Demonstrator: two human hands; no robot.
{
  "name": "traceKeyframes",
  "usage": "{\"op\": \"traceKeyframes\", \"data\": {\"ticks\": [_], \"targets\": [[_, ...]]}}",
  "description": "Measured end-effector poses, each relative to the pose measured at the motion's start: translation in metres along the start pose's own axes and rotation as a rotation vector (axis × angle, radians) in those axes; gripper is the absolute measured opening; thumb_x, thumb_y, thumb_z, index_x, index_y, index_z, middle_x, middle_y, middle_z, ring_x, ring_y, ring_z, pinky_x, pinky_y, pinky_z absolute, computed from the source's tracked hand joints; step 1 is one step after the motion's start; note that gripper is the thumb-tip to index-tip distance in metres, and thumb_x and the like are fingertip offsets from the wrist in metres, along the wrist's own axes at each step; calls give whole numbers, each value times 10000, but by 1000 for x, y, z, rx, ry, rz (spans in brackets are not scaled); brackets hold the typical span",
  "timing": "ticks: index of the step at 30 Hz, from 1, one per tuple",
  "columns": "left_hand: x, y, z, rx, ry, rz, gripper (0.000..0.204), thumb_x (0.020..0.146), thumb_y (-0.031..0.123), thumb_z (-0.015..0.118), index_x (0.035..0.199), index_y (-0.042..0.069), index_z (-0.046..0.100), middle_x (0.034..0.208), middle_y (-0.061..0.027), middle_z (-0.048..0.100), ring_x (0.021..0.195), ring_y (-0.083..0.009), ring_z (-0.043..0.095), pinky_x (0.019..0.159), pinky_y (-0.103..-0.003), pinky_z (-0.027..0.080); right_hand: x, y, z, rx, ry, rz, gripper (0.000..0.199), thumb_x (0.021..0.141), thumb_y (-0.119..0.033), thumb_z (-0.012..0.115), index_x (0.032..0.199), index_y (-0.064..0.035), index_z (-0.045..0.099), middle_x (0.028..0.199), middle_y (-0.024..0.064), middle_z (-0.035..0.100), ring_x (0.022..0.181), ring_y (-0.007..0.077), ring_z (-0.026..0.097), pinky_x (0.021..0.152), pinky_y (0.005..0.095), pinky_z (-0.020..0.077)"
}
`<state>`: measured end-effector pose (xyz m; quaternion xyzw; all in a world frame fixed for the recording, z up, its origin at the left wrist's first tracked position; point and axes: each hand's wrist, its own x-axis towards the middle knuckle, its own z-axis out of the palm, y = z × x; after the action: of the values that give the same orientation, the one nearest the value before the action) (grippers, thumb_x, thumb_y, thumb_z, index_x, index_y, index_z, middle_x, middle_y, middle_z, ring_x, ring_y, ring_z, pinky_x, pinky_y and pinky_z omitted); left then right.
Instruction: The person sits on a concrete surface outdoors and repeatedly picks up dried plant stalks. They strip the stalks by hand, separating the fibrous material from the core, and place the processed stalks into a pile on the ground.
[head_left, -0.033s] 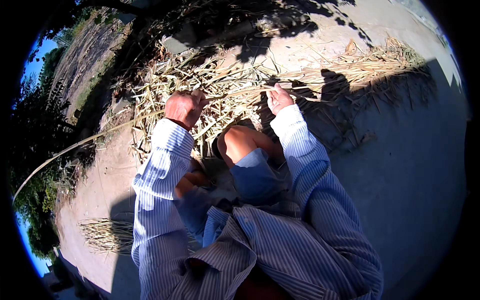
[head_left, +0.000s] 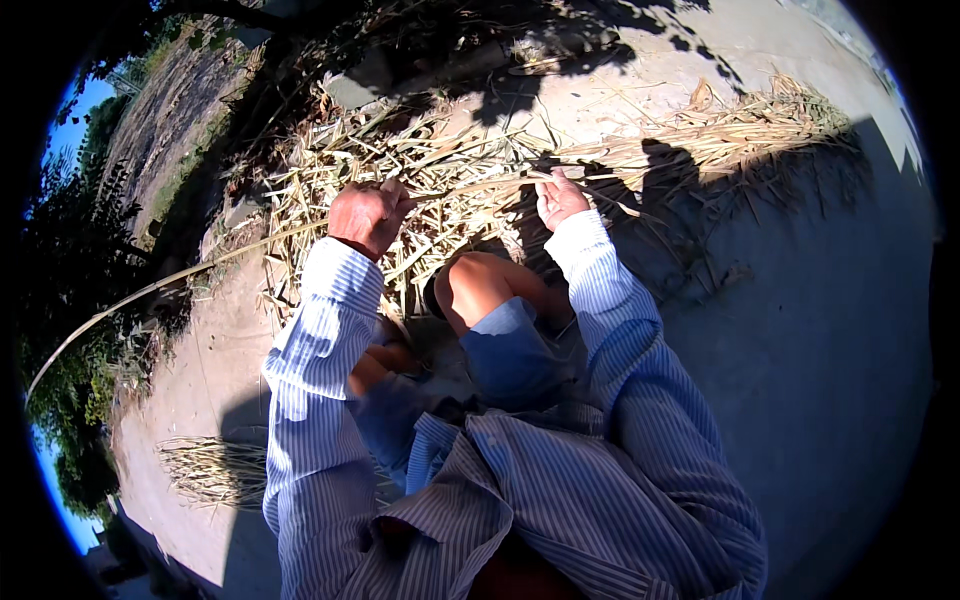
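Observation:
A long, thin dry stalk (head_left: 205, 265) bends from the far left edge across to both my hands. My left hand (head_left: 365, 217) is closed in a fist around it. Its right end reaches my right hand (head_left: 562, 200), whose thumb and fingers pinch it. Thin dry strips stick out to the right past those fingers. Beneath both hands lies a loose heap of dry leaves and husks (head_left: 440, 240). Any further detail inside the left fist is hidden.
Long dry stalks (head_left: 740, 135) lie in a pile at the right, partly in shadow. A smaller bundle of stalks (head_left: 210, 470) rests on the pale concrete at lower left. My bent knee (head_left: 485, 290) is just below the heap. Dark bushes (head_left: 80, 250) border the left side.
My right hand has shifted very slightly, and the thin strips beyond its fingers now hang at a different angle. My left hand keeps its hold on the stalk.

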<state>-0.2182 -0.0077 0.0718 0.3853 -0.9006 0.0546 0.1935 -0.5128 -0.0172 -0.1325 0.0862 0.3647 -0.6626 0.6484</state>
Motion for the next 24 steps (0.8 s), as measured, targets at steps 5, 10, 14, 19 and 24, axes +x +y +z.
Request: {"op": "traceKeyframes", "data": {"ticks": [5, 10, 14, 19, 24], "targets": [[-3, -2, 10, -102, -53, -87, 180, 758, 258, 709, 746, 111, 607, 593, -74, 606, 598, -282, 605, 606, -384, 470, -56, 51, 51, -131, -377, 172, 256, 860, -316, 669, 964, -88, 616, 901, 8, 637, 791, 101, 589, 665, 231, 464], [-8, 5, 5, 131, 49, 14, 201, 741, 226, 724, 725, 103, 565, 621, -55, 615, 620, -266, 615, 605, -384, 474, -63, 66, 65, -175, -219, 94, 247, 827, -354, 703, 890, -136, 607, 808, -22, 614, 720, 89, 581, 605, 215, 442], [-9, 11, 13, 252, 110, 133, 223, 744, 220, 724, 711, 93, 545, 641, -60, 610, 662, -249, 614, 617, -375, 468, -54, 65, 58, -176, -134, 108, 285, 788, -354, 743, 832, -114, 595, 738, 5, 608, 615, 109, 575, 496, 215, 431], [-2, 12, 12, 263, 136, 176, 192, 738, 184, 722, 733, 93, 553, 650, -56, 606, 651, -245, 604, 596, -372, 452, -54, 62, 54, -119, -238, 220, 278, 794, -309, 744, 844, -86, 584, 776, 35, 609, 648, 129, 585, 514, 219, 468], [-11, 9, 4, 145, 84, 87, 191, 717, 193, 746, 735, 105, 578, 633, -63, 609, 620, -251, 605, 596, -368, 447, -81, 69, 72, -147, -490, 269, 192, 830, -232, 712, 923, -100, 609, 847, 21, 609, 754, 141, 581, 613, 239, 476]]}}
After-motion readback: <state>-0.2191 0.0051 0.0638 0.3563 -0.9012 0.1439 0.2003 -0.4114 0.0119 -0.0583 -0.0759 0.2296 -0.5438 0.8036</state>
